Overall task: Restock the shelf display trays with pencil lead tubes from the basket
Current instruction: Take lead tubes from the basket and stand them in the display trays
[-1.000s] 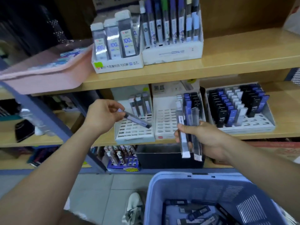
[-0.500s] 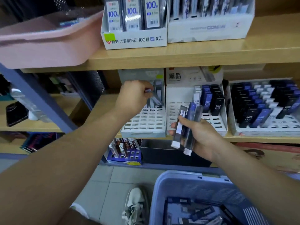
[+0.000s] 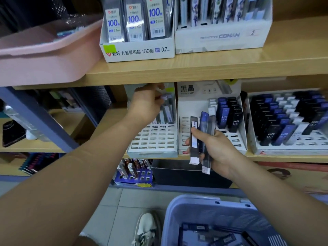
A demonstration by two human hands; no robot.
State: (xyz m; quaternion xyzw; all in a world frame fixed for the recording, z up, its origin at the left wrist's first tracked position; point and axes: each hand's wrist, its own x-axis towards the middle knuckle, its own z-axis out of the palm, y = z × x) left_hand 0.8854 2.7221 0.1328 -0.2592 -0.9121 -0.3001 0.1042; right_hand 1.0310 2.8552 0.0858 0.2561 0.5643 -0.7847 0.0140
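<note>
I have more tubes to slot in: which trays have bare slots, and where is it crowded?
Left tray: front rows bare, below the tubes at its back. Middle tray: bare left columns and front rows. Right tray is crowded, only its front strip free.

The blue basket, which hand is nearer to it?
Right. The right hand, gripping lead tubes, hangs above the blue basket; the left hand, pinching one lead tube, is higher and further left, at the back of a white tray.
</note>
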